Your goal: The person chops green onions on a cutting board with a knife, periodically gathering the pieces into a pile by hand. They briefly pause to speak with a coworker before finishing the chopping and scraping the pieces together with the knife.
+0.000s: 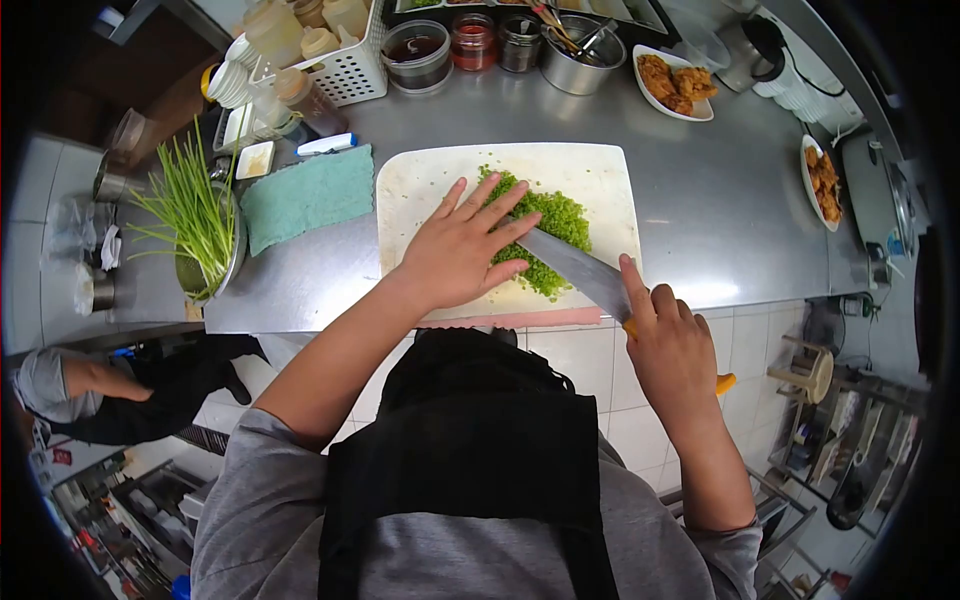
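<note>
Finely chopped green onions (562,222) lie in a heap on a white cutting board (415,205). My right hand (665,345) is wrapped round the orange handle of a kitchen knife (580,268), its index finger stretched along the top of the blade. The blade points up and left across the heap, and its tip end runs under the fingers of my left hand (465,245). That hand lies flat with fingers spread, over the left side of the chopped green onions and the tip of the knife.
At the left, long green onions (190,215) stand in a metal bowl beside a teal cloth (308,198). A white basket (350,75) of bottles, jars (473,42) and a metal pot (583,65) line the back. Fried food fills white dishes (690,113) at the right. Another person (95,385) is at the far left.
</note>
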A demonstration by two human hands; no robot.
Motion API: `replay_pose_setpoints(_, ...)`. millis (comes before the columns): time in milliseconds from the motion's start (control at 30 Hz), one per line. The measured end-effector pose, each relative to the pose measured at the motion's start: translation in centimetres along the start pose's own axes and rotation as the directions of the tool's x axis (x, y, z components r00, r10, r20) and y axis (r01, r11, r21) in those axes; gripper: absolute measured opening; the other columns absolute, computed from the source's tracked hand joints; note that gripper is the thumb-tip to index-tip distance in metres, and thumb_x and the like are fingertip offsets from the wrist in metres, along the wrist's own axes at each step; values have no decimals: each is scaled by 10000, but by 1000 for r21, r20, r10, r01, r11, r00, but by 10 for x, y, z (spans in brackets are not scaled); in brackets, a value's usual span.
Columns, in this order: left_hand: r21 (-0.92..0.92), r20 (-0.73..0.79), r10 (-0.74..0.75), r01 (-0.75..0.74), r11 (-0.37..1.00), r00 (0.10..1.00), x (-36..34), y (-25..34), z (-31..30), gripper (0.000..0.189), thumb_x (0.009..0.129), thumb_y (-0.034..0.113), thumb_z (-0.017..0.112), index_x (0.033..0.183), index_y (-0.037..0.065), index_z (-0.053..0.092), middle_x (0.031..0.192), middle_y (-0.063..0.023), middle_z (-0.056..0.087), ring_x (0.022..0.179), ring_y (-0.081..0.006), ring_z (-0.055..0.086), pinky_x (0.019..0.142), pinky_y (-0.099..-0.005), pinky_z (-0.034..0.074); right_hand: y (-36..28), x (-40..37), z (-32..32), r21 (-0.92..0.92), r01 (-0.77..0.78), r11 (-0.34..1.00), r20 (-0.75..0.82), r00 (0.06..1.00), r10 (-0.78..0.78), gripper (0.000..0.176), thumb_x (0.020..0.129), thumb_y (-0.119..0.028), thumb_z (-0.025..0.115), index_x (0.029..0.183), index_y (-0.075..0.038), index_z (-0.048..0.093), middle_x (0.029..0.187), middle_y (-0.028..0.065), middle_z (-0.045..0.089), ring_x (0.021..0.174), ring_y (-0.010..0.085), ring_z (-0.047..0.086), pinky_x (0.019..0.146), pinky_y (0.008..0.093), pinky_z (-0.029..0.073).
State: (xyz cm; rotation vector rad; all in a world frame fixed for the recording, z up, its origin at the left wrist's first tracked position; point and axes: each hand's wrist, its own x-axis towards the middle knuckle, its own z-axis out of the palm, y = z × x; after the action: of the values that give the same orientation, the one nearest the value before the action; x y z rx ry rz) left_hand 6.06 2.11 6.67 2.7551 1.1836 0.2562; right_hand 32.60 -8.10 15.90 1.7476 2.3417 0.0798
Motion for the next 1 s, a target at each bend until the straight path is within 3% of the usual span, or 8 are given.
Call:
replay_pose_setpoints(233,94,-19,-195,196,976,981,-6,-20,7,511,1032,417,471,1502,218,464,1627,-71,306,1514,-331,232,1228,-525,183,51,-16,1,122,14,992,-11,1000,-12,935,735,-48,765,1551,-199,334,949,91,600,810,257,660,731,394,552)
replay_pose_setpoints(333,-229,-87,-344,318,920,935,-6,-22,-2,447,1053,223,468,1493,147,469,1581,-107,386,1464,-356,340,1215,-461,256,76,-23,-2,454,-82,887,122,992,30,864,799,-19,717,1551,-214,340,1008,149,622,840,331,654,765,434,538)
replay_pose_setpoints(400,-697,86,-599,478,535,796,-4,-14,-18,458,1036,62,456,1493,89,454,1484,-122,521,1395,-305,468,1171,-394,343,87,-21,11,510,-71,857,100,995,24,821,816,-9,701,1536,-227,372,1003,152,617,838,330,650,778,440,537)
replay_pose_setpoints(433,-693,84,-611,487,531,787,-4,-14,-14,458,1036,62,456,1493,89,454,1484,-122,521,1395,-305,468,1171,-394,343,90,-19,20,563,-75,823,82,996,35,781,833,0,685,1521,-241,405,999,155,613,837,330,647,790,445,535)
replay_pose_setpoints(500,-901,-38,-633,247,356,773,-6,-16,-1,458,1036,29,453,1494,62,448,1376,-112,620,1253,-194,594,1100,-331,409,95,-3,37,587,-90,804,85,995,50,707,859,-4,673,1487,-254,468,1003,149,608,835,328,638,806,454,527)
replay_pose_setpoints(700,-941,141,-718,317,116,681,-7,-12,-14,332,1052,74,478,1353,66,618,1165,-59,696,952,-73,581,943,-230,427,120,53,109,348,29,937,-136,991,20,651,875,-205,728,1468,-345,499,1121,83,591,928,265,633,827,416,488)
replay_pose_setpoints(933,-915,10,-815,335,226,579,-10,-4,-3,267,1051,123,508,1242,81,690,826,27,528,774,-83,484,747,-235,434,121,93,122,173,35,984,-98,995,-18,604,904,-295,688,1455,-443,487,1218,50,566,1071,215,581,849,433,442)
replay_pose_setpoints(1000,-784,-159,-762,389,484,628,-16,-5,5,269,1024,82,525,1238,83,688,839,11,543,855,-94,543,730,-227,452,121,98,126,179,30,983,-91,996,-14,604,907,-299,684,1456,-450,483,1226,47,565,1080,211,577,855,435,434)
